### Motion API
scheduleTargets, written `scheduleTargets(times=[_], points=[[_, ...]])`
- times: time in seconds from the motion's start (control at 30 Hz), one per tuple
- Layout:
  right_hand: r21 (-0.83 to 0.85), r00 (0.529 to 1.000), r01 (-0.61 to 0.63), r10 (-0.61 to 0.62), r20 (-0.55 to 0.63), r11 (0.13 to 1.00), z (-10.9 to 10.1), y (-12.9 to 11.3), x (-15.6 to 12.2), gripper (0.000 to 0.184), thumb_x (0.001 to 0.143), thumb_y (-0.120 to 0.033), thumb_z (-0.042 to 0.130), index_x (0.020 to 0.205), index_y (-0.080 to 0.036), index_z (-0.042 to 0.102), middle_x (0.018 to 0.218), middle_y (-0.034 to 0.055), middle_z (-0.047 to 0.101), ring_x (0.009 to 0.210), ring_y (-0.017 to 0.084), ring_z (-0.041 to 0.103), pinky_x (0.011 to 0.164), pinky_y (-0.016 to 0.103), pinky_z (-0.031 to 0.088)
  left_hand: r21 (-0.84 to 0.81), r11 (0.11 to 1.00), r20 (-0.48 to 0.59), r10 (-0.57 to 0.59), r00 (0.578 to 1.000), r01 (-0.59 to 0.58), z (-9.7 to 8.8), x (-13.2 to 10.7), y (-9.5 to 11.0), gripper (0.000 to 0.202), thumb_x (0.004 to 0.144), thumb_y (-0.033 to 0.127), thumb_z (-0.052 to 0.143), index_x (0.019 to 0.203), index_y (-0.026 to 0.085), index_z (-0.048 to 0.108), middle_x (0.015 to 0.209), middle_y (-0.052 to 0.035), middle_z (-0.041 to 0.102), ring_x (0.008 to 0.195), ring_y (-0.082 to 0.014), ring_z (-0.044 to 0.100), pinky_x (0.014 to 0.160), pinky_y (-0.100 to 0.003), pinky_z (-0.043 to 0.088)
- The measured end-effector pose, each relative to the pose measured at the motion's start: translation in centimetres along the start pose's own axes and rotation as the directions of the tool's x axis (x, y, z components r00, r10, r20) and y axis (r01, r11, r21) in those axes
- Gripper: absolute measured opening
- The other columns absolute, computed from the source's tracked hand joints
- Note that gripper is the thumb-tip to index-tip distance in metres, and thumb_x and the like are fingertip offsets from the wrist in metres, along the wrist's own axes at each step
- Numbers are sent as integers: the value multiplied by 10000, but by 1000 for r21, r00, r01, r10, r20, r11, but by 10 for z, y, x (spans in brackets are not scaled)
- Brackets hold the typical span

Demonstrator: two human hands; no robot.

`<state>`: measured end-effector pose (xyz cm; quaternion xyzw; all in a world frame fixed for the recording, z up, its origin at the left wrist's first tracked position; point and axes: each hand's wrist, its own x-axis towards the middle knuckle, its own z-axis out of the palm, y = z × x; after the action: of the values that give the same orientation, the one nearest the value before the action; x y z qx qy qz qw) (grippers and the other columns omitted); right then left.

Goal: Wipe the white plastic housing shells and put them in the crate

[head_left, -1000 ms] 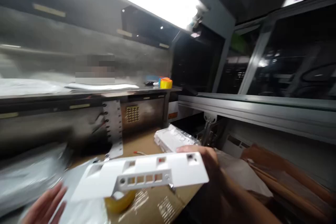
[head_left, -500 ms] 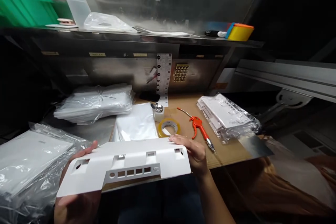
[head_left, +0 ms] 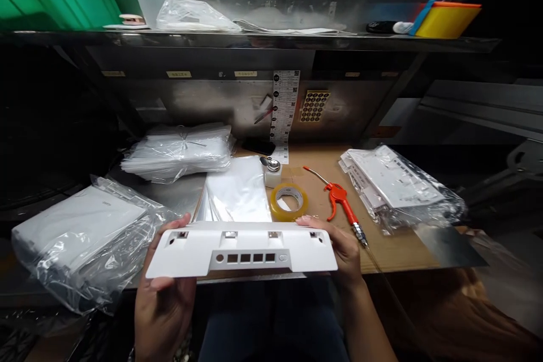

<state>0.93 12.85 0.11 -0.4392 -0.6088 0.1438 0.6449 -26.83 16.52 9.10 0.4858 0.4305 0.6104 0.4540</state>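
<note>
A white plastic housing [head_left: 182, 257], like the shell of a router, is held up in front of me over the table's near edge. A row of square port openings and a round hole face me, with several slots along its upper side. My left hand [head_left: 165, 300] grips its left end, thumb below and fingers behind. At the right end my right hand [head_left: 345, 249] is closed on it, fingertips over the top edge. Just beyond lie a stack of clear plastic bags [head_left: 240, 189] and a roll of yellowish tape [head_left: 306, 203].
Right of the tape lies a red air blow gun [head_left: 339, 195] with its hose. Bagged white housings sit on the right [head_left: 403, 181] and bagged white parts on the left [head_left: 85, 226]. A bundle of bags [head_left: 178, 150] lies behind. Overhead runs a metal shelf [head_left: 263, 41] with a green bin [head_left: 55, 0].
The housing has been levelled and tipped so its port side faces me more squarely. Both hands keep their grip. My view has shifted, so the surroundings sit differently in the picture.
</note>
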Motion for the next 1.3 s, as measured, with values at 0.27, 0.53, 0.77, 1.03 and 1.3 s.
scheduleTargets(times=[0.27, 0.53, 0.77, 1.03, 1.3], points=[[-40, 997, -32, 34, 67, 999, -11, -1, -1, 426, 972, -149, 594, 1354, -327, 655, 1277, 20, 739, 1177, 223, 707, 1091, 373, 550, -74, 997, 38, 13, 999, -10, -4, -3, -5, 760, 776, 747, 718, 1347, 258, 602, 1543, -82, 493, 1490, -331, 357, 1200, -337, 408], [-53, 994, -24, 30, 102, 998, -18, -5, 0, 430, 968, -182, 615, 1375, -320, 632, 1313, 10, 721, 1204, 216, 693, 1104, 345, 538, -93, 995, 50, 35, 998, -31, 0, -8, -3, 753, 770, 706, 761, 1345, 248, 599, 1517, -83, 505, 1486, -338, 354, 1149, -305, 458], [-98, 994, -46, 55, 98, 994, -18, 0, 0, 401, 968, -167, 611, 1342, -305, 654, 1278, 6, 738, 1182, 194, 701, 1058, 286, 548, -143, 990, 33, -15, 999, 19, 6, -6, -5, 743, 732, 705, 791, 1311, 267, 630, 1505, -77, 521, 1450, -324, 423, 1080, -265, 515], [-134, 991, -62, 77, 108, 989, -20, 2, 0, 407, 968, -147, 599, 1335, -315, 655, 1281, 15, 735, 1176, 216, 706, 1035, 319, 565, -132, 989, 24, -61, 998, 64, 6, -6, -3, 772, 693, 732, 801, 1291, 269, 647, 1447, -64, 559, 1362, -301, 514, 1041, -237, 534], [-52, 996, -60, 62, 57, 997, -19, 4, 2, 369, 930, -167, 657, 1279, -285, 684, 1271, 33, 743, 1167, 232, 718, 1034, 315, 583, -22, 993, 85, 122, 989, -120, -1, -6, -11, 740, 769, 717, 755, 1338, 266, 613, 1491, -97, 526, 1470, -345, 380, 1183, -348, 407]])
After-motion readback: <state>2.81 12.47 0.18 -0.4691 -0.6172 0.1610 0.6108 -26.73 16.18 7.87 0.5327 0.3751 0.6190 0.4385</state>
